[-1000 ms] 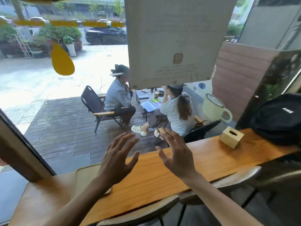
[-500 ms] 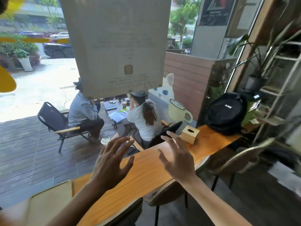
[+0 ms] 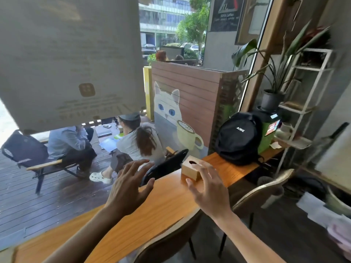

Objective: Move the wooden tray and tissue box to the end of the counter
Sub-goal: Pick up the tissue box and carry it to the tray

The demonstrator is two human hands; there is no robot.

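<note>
A small wooden tissue box [image 3: 190,169] with an oval slot on top stands on the long wooden counter [image 3: 163,204] by the window. My right hand [image 3: 208,186] is open with fingers spread; its fingertips overlap the box's right side and I cannot tell if they touch it. My left hand [image 3: 129,185] hovers open over the counter's window edge, left of the box, holding nothing. Only a pale sliver that may be the wooden tray [image 3: 5,255] shows at the bottom left corner.
A black backpack [image 3: 237,138] stands on the counter's far right end beside a green box [image 3: 267,137]. Chairs [image 3: 262,192] are tucked under the counter. A white shelf with a potted plant [image 3: 273,95] lies beyond. People sit outside the window.
My view has swung right along the counter, and the tray has slid almost out of sight at the left. Both open hands have come closer to the tissue box, the right one reaching it.
</note>
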